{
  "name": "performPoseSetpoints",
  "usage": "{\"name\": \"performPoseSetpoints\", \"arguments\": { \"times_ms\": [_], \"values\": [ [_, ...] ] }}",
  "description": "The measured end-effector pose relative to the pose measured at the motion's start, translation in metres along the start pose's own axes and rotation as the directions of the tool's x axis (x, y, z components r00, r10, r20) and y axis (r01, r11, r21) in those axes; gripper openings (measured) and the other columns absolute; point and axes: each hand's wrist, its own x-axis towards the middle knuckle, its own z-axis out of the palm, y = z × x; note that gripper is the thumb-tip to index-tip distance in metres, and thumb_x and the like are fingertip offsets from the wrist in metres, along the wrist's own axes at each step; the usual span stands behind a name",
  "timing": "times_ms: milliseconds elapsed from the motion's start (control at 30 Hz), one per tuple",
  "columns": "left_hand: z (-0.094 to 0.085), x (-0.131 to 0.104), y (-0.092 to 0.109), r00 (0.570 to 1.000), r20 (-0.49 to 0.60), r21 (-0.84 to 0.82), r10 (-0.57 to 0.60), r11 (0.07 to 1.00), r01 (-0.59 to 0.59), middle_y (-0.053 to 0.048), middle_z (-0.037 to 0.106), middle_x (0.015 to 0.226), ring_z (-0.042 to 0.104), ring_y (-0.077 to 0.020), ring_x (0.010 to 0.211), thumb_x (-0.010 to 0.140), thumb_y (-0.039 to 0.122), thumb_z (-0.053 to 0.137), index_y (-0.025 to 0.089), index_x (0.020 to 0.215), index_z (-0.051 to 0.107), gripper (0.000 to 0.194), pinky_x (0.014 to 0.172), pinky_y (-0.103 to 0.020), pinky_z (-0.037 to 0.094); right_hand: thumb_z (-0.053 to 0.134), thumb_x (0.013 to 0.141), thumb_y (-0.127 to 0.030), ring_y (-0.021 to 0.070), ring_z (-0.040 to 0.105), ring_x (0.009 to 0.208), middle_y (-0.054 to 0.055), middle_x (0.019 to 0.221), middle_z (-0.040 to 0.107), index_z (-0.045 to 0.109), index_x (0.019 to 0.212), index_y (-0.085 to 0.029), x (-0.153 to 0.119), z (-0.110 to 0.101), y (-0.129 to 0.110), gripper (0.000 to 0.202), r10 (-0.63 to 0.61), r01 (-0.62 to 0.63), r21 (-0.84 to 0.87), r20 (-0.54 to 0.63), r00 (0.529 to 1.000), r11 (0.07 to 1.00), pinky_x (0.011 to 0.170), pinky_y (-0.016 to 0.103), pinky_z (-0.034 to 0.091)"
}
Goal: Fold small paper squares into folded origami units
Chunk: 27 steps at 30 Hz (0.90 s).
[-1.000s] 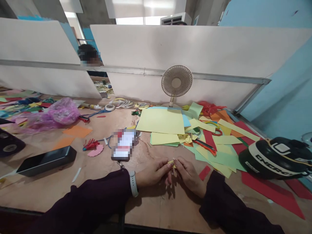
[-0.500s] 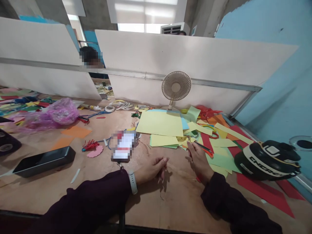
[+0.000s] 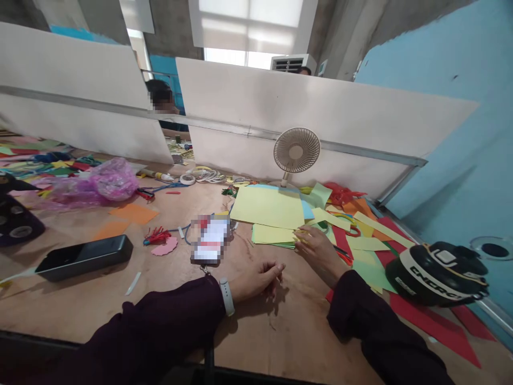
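My left hand [image 3: 258,280], with a white band at the wrist, rests on the wooden table, its fingers curled and partly hidden beneath. To its right, my right hand [image 3: 318,254] reaches the right end of a small stack of yellow and green paper strips [image 3: 272,234]. Its fingertips are bent by some yellow paper there; what lies between them is too small to tell. Behind the stack is a large yellow sheet [image 3: 270,205]. Dark-bladed scissors with orange handles [image 3: 343,255] lie just right of my right hand. A phone-like card on a lanyard [image 3: 210,240] is left of my hands.
A small fan [image 3: 296,151] stands behind the sheets. At right are a black bottle [image 3: 436,274] and red paper [image 3: 436,326]. A dark box [image 3: 86,256], orange paper [image 3: 136,213] and pink plastic [image 3: 114,181] lie left. A person [image 3: 162,99] sits beyond the partition.
My right hand has moved left and forward onto the end of the paper stack. My left hand keeps its place on the table. The whole view has shifted slightly.
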Motion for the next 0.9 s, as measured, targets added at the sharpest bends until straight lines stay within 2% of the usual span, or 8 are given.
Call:
{"name": "performPoseSetpoints", "arguments": {
  "times_ms": [200,500,667,900],
  "values": [
    [-0.001,0.003,-0.004,1.000,0.029,-0.004,-0.010,1.000,0.010,0.006,0.052,0.047,0.045,-0.0077,0.037,0.076,0.077,0.053,0.017,0.073,0.051,0.060,0.041,-0.020,0.035,0.056,0.094,-0.033,0.0298,0.061,0.114,0.014,0.121,0.067,0.072,0.112,-0.021,0.010,0.014,0.012,0.027,-0.111,0.111,0.000,0.054,0.992,0.994,0.094,0.048,0.051],
    [-0.001,0.003,-0.005,0.999,0.046,0.000,-0.020,1.000,0.020,0.005,0.050,0.047,0.047,-0.0085,0.039,0.078,0.076,0.053,0.017,0.074,0.052,0.060,0.041,-0.020,0.034,0.056,0.095,-0.038,0.0291,0.064,0.113,0.012,0.120,0.070,0.070,0.117,-0.022,0.015,0.021,0.025,0.030,-0.186,0.179,0.081,0.098,0.978,0.981,0.096,0.050,0.051],
    [0.000,0.003,-0.004,0.999,0.040,0.005,-0.026,1.000,0.026,0.005,0.050,0.048,0.047,-0.0082,0.041,0.076,0.077,0.054,0.016,0.073,0.053,0.062,0.042,-0.020,0.035,0.057,0.094,-0.038,0.0273,0.066,0.110,0.010,0.118,0.071,0.072,0.113,-0.024,0.015,0.023,0.029,0.028,-0.181,0.170,0.135,0.072,0.981,0.976,0.095,0.047,0.051],
    [0.000,0.003,-0.005,0.998,0.044,0.002,-0.044,0.999,0.044,0.005,0.051,0.048,0.046,-0.0074,0.038,0.078,0.074,0.055,0.016,0.073,0.053,0.058,0.040,-0.019,0.034,0.051,0.097,-0.036,0.0236,0.070,0.095,0.009,0.106,0.075,0.075,0.096,-0.024,0.014,0.026,0.028,0.027,-0.133,0.137,0.212,-0.034,0.991,0.968,0.090,0.044,0.054]
  ]
}}
